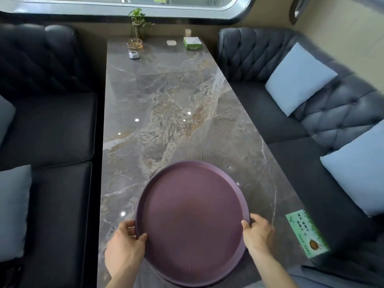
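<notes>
Daylight enters through the window (133, 3) at the far end, so the scene is evenly and moderately bright. The polished table (166, 100) shows small round white glare spots and a pale sheen. The tray (192, 221) looks matte. The left sofa (52, 125) sits dark. Wide-angle distortion bends the edges, and the right sofa (340, 104) smears into blur near the frame's border.

Marble table (166, 100), plant vase (135, 43), green box (192, 43), green card (306, 232), purple tray (191, 221) at near end

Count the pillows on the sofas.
4. On the right sofa, the first pillow far and the second pillow nearer. On the left sofa, the third pillow near and the fourth pillow farther, cut by the edge. Others may be hidden.
</notes>
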The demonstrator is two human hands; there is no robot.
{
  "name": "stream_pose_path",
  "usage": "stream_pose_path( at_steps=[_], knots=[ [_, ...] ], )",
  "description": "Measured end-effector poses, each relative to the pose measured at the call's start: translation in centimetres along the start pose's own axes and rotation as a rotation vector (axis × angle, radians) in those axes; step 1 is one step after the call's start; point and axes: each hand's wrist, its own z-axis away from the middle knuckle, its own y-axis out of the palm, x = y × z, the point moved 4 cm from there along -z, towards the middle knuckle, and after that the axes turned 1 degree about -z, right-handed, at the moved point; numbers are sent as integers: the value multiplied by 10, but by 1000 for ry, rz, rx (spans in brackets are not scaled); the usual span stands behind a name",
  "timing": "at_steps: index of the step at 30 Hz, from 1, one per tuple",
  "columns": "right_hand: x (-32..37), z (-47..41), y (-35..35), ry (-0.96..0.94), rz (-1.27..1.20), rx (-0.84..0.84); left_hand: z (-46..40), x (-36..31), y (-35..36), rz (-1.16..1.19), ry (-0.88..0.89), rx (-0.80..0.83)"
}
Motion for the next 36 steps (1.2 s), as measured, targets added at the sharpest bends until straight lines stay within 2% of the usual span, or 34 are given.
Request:
stream_pose_path(
  at_steps=[9, 20, 27, 32, 36],
  knots=[
    [-15, 7, 4, 21, -3, -71, 3, 7, 7, -190, 87, -21],
    [-10, -3, 6, 65, 32, 53, -4, -13, 7, -405, 135, 95],
    [-13, 0, 12, 86, -37, 157, -8, -25, 17, -413, 245, 194],
    [-6, 9, 10, 95, -85, 187, -17, -36, 19, -407, 298, 180],
    [1, 10, 15, 124, -88, 254, -24, -45, 29, -303, 251, 210]
  ],
)
